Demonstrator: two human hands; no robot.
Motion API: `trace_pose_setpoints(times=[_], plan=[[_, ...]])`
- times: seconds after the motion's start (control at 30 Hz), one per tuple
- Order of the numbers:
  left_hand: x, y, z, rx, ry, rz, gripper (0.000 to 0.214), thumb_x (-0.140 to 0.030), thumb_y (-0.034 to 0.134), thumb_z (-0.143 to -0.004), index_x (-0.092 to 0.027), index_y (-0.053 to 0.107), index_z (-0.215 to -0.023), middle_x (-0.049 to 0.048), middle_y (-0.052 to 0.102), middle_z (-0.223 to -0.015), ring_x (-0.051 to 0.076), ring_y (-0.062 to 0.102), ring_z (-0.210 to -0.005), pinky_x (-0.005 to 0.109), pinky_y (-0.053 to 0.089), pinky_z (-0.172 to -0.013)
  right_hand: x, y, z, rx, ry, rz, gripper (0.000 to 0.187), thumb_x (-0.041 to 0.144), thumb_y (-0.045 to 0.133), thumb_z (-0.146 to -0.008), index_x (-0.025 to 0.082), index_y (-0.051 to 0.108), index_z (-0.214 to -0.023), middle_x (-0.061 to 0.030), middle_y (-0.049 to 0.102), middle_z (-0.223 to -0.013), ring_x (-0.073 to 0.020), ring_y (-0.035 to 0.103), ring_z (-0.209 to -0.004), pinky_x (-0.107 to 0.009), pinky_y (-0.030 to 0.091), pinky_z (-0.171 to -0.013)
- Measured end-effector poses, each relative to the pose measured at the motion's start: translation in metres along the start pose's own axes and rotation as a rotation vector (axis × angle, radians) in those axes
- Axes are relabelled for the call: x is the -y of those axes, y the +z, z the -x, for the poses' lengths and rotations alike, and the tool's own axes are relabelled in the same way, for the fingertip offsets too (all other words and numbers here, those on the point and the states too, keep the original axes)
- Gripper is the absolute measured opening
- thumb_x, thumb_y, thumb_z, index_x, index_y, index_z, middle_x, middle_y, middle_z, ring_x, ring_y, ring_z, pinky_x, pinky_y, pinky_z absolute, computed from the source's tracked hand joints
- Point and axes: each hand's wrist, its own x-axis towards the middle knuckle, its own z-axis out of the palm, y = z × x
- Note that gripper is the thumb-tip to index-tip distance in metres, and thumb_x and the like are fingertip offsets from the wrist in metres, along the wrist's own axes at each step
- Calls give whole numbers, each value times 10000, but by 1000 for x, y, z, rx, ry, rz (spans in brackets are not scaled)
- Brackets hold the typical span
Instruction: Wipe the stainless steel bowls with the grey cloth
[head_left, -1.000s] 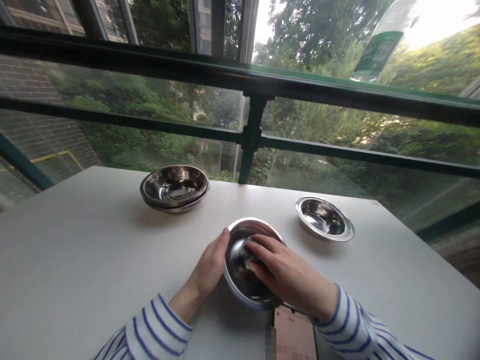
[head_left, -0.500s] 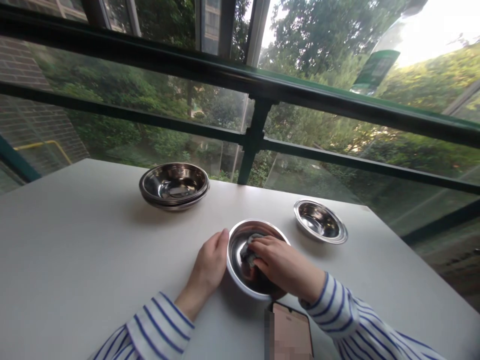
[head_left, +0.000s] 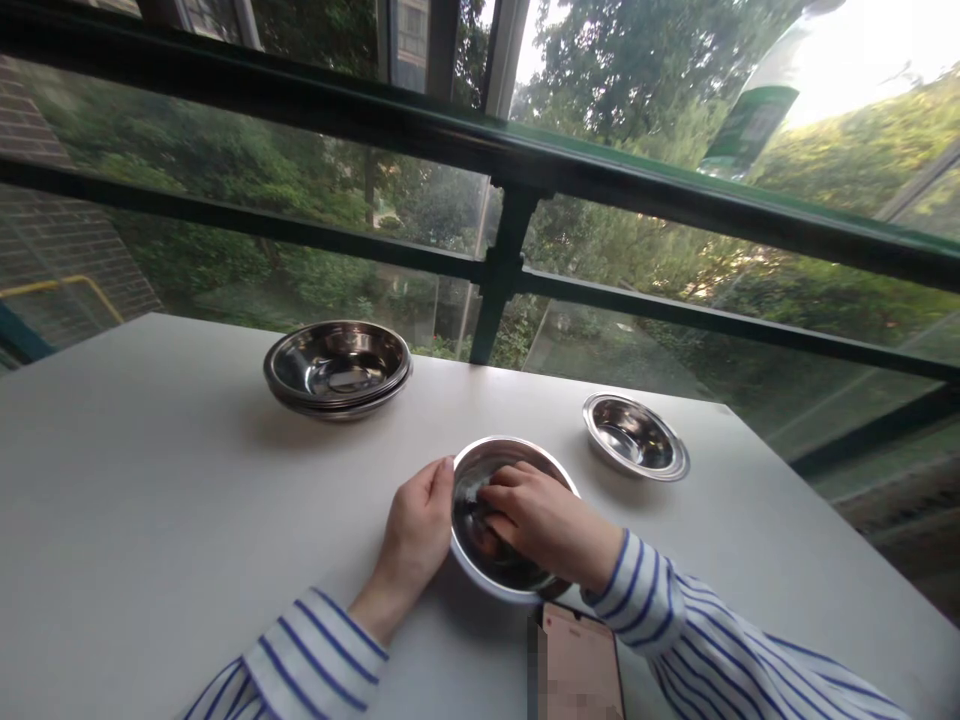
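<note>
A shiny steel bowl (head_left: 499, 585) stands in front of me on the white table. My left hand (head_left: 420, 520) grips its left rim, thumb along the edge and fingers hidden behind the outer wall. Inside the bowl is my right hand (head_left: 532, 520), its curled fingers pressed against the inner wall. They close on a crumpled grey cloth, which the fingers now almost wholly hide.
A stack of steel bowls (head_left: 337, 375) stands at the back left of the white table (head_left: 187, 520). Smaller steel dishes (head_left: 636, 437) lie at the right. A phone (head_left: 581, 665) lies close below the bowl. A bottle (head_left: 754, 115) stands on the green railing (head_left: 615, 180).
My right hand has shifted slightly left inside the bowl, covering the grey cloth that showed before. The left hand keeps its hold on the rim. The whole view has moved a little.
</note>
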Motion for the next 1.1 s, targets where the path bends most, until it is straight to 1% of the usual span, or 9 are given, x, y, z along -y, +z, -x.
trace_pose_setpoints(times=[0.13, 0.2, 0.37, 0.47, 0.57, 0.7, 0.77, 0.93, 1.1], plan=[[-1, 0, 0, -21, 10, 24, 317, -407, 437, -843, -182, 585, -676, -28, 535, -595, 138, 479, -604, 236, 408, -645, 11, -10, 7, 106, -93, 40, 130, 208, 545, -835, 171, 664, -873, -56, 629, -887, -188, 550, -835, -288, 419, -742], [-1, 0, 0, -15, 17, 33, 312, -400, 438, -844, -179, 607, -704, -27, 548, -604, 137, 485, -606, 233, 412, -648, 13, -11, 7, 135, -93, 73, 145, 227, 535, -839, 188, 663, -894, -49, 626, -905, -197, 547, -851, -286, 416, -709], [-1, -1, -1, 16, 45, 25, 329, -401, 440, -847, -161, 663, -804, 0, 620, -675, 155, 541, -678, 243, 423, -700, 3, 0, -5, 46, 115, 141, 224, 269, 489, -863, 164, 662, -960, -99, 616, -932, -226, 550, -869, -319, 412, -729], [-1, -1, 0, 1, 46, 21, 332, -394, 442, -845, -156, 673, -843, 18, 656, -735, 166, 566, -722, 247, 426, -718, -1, 4, -9, 32, 143, 144, 231, 243, 479, -861, 148, 658, -972, -114, 610, -944, -227, 545, -874, -328, 404, -757], [-2, 0, 2, -24, 43, 4, 318, -384, 444, -841, -159, 665, -802, 11, 638, -692, 163, 559, -697, 243, 424, -696, 3, 0, -4, 56, 81, 129, 209, 257, 492, -857, 180, 660, -955, -81, 614, -937, -213, 533, -889, -302, 400, -747], [-2, 1, 3, -44, 25, 6, 311, -381, 438, -840, -171, 632, -715, -11, 580, -604, 152, 531, -634, 236, 420, -646, 12, -9, 9, 136, -87, 99, 158, 219, 505, -838, 194, 658, -868, -42, 617, -886, -180, 535, -831, -269, 390, -664], [-2, 1, 2, -38, 24, 16, 312, -384, 438, -839, -173, 618, -696, -14, 575, -606, 147, 522, -622, 236, 420, -642, 14, -9, 10, 141, -108, 99, 152, 209, 506, -837, 197, 656, -856, -33, 618, -875, -174, 539, -822, -267, 387, -655], [-2, -1, -1, -15, 42, -10, 319, -390, 441, -838, -164, 639, -730, -3, 589, -628, 158, 534, -657, 248, 423, -673, 9, -1, -4, 62, 50, 170, 193, 262, 499, -855, 194, 666, -924, -63, 631, -917, -205, 552, -852, -297, 398, -688], [-2, -1, -2, -7, 64, -21, 334, -386, 435, -847, -153, 674, -833, 12, 628, -682, 166, 552, -687, 261, 425, -712, -1, 0, -12, 29, 142, 199, 205, 188, 498, -826, 138, 676, -915, -114, 633, -900, -234, 558, -830, -327, 403, -696]])
